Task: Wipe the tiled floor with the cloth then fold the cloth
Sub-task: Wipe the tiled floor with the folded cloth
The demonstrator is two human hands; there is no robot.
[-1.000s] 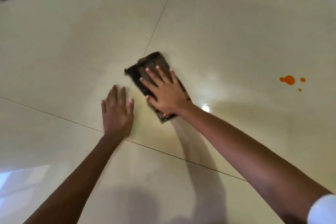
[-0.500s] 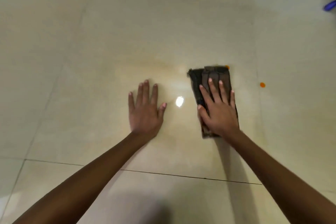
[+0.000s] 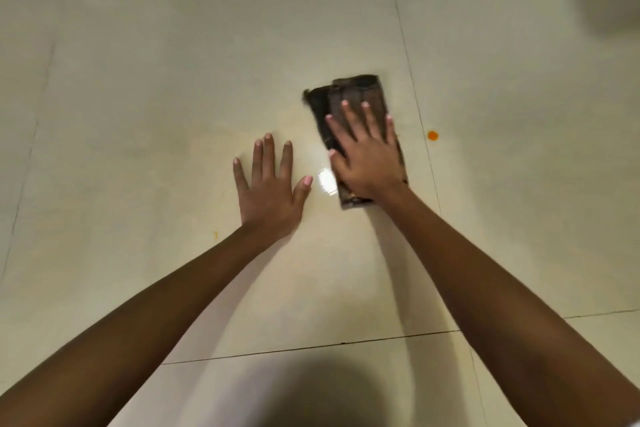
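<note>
On the cream tiled floor (image 3: 173, 97), just right of centre, the dark brown cloth (image 3: 349, 94) lies in a rough folded pad, pinned under the right hand (image 3: 367, 163). That hand's grip is spread, fingers apart and palm flat on the fabric, pressing down rather than pinching it. The left hand (image 3: 270, 194) lies just beside it, bare on the tile, fingers splayed and holding nothing; it looks to be bracing the person's weight.

An orange spot (image 3: 433, 135) sits near the cloth's right edge, close to a grout line (image 3: 412, 87), and a fainter yellowish fleck (image 3: 215, 235) shows to the left, near the left forearm. Wiping seems the step in hand, with folding not yet begun.

To do it well, I would keep the palm weight even across the pad so the edges do not roll up, sweep sideways over the orange spot in one firm pass, then draw back along the grout line where residue may lodge. The left hand should stay clear of the wet, shiny patch (image 3: 327, 180) between the hands, since slick tile could let it slide
</note>
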